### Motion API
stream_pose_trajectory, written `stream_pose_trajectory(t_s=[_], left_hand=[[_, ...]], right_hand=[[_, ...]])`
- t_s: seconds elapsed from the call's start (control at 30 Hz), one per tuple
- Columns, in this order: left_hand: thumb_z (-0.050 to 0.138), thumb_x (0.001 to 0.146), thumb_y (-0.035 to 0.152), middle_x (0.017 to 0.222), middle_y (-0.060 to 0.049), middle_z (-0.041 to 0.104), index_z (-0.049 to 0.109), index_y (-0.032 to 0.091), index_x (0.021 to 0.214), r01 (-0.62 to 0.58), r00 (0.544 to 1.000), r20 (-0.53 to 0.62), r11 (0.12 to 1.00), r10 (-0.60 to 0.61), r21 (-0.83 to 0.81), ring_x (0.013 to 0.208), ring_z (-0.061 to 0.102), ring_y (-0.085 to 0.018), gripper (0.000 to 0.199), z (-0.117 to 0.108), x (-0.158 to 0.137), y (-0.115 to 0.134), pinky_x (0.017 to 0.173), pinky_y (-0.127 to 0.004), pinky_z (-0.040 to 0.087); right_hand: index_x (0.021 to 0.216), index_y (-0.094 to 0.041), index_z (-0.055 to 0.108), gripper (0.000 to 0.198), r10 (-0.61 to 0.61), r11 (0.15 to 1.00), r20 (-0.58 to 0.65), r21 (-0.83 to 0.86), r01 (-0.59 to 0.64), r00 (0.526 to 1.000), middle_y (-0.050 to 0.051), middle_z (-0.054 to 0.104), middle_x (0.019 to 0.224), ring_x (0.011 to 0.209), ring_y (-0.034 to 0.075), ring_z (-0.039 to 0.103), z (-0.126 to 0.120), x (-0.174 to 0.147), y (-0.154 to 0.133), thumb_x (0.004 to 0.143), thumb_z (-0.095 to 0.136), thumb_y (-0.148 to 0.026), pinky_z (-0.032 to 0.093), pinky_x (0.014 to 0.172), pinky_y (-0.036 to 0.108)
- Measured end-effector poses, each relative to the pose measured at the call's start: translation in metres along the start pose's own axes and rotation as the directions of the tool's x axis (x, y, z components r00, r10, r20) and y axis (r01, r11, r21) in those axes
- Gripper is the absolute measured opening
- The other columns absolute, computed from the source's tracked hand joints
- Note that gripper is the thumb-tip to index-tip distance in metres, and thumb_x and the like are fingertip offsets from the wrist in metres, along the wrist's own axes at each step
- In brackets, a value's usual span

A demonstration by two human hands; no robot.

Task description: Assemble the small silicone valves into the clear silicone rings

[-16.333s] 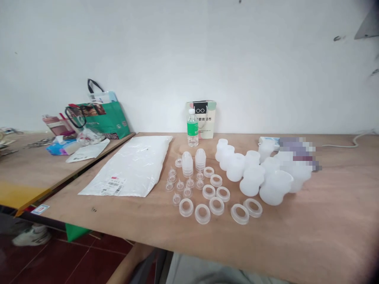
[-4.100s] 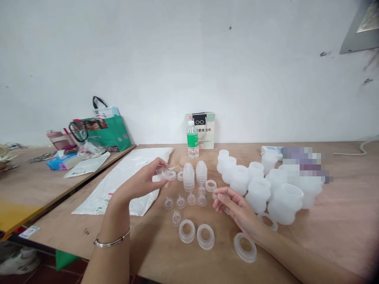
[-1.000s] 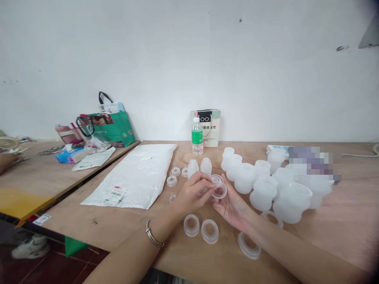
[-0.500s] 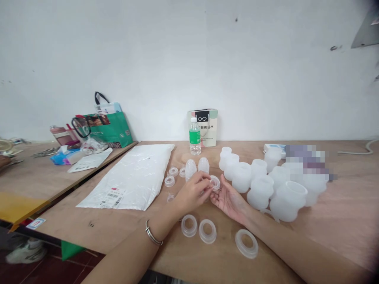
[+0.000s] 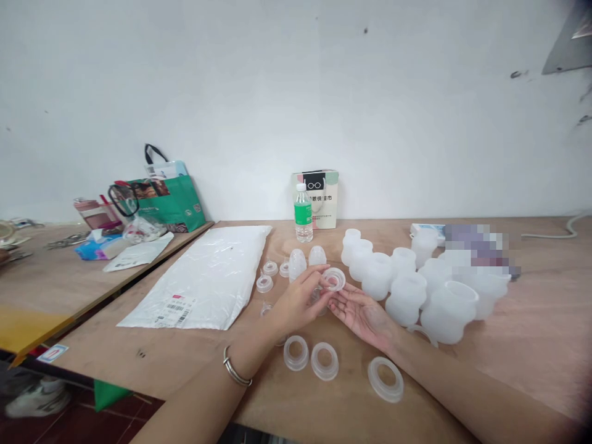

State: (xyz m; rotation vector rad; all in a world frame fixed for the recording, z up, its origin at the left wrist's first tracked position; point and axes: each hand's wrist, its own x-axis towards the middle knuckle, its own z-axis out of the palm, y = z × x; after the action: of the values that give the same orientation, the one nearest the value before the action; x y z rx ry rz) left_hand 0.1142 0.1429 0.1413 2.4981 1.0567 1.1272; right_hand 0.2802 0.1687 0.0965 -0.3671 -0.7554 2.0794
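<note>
My left hand [image 5: 305,297] pinches a translucent collar ring [image 5: 334,279] between its thumb and fingers, tilted so its round opening faces me. Just below and right of it, my right hand [image 5: 363,314] lies palm up with fingers stretched out, its fingertips close under the ring; whether they touch it I cannot tell. Two clear domed caps [image 5: 297,264] stand behind my left hand. Left of them sit several small nipple-topped rings [image 5: 264,283]. Nearer to me, larger frosted rings [image 5: 324,361] lie flat on the wooden table.
Several frosted white bottle bodies [image 5: 406,299] stand to the right, close to my right forearm. A white mailing bag [image 5: 198,265] covers the table's left side. At the back are a water bottle [image 5: 303,213] and a paper bag [image 5: 328,213]. A green bag [image 5: 176,203] stands far left.
The ring has risen slightly and its opening is more exposed. My right hand's thumb has lowered and its palm has opened out under the ring.
</note>
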Motion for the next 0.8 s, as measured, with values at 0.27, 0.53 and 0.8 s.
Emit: stream_pose_trajectory(t_s=[0.27, 0.53, 0.8], left_hand=[[0.056, 0.08, 0.022, 0.113, -0.009, 0.055, 0.045, 0.018, 0.087, 0.013, 0.999, -0.033, 1.0, -0.013, -0.006, 0.107, 0.053, -0.017, 0.013, 0.003, 0.0, 0.0, 0.089, -0.033, 0.044], [0.063, 0.07, 0.024, 0.098, -0.005, 0.054, 0.039, 0.018, 0.118, 0.063, 0.994, -0.097, 0.992, -0.052, 0.111, 0.091, 0.055, -0.017, 0.054, 0.005, -0.001, 0.004, 0.081, -0.031, 0.048], [0.06, 0.071, 0.03, 0.084, -0.003, 0.053, 0.055, 0.017, 0.098, -0.031, 0.999, 0.029, 0.917, 0.021, 0.397, 0.073, 0.054, -0.015, 0.03, 0.001, -0.003, 0.019, 0.065, -0.025, 0.048]], right_hand=[[0.087, -0.017, 0.065, 0.022, -0.013, 0.997, -0.066, -0.075, 0.008, 0.998, 0.003, 0.069, 0.078, 0.067, 0.009, 0.063, -0.003, 0.001, 0.004, 0.066, 0.074, -0.02, 0.052, 0.066, 0.019], [0.068, -0.014, 0.066, 0.023, -0.078, 0.968, -0.107, -0.245, 0.05, 0.991, -0.002, 0.059, 0.054, 0.039, 0.002, 0.044, -0.001, -0.001, 0.004, 0.062, 0.077, -0.032, 0.037, 0.04, 0.014], [0.065, -0.016, 0.063, 0.024, -0.138, 0.952, -0.123, -0.289, 0.097, 0.983, -0.002, 0.058, 0.06, 0.054, 0.007, 0.047, 0.002, -0.001, 0.006, 0.059, 0.079, -0.033, 0.041, 0.055, 0.02]])
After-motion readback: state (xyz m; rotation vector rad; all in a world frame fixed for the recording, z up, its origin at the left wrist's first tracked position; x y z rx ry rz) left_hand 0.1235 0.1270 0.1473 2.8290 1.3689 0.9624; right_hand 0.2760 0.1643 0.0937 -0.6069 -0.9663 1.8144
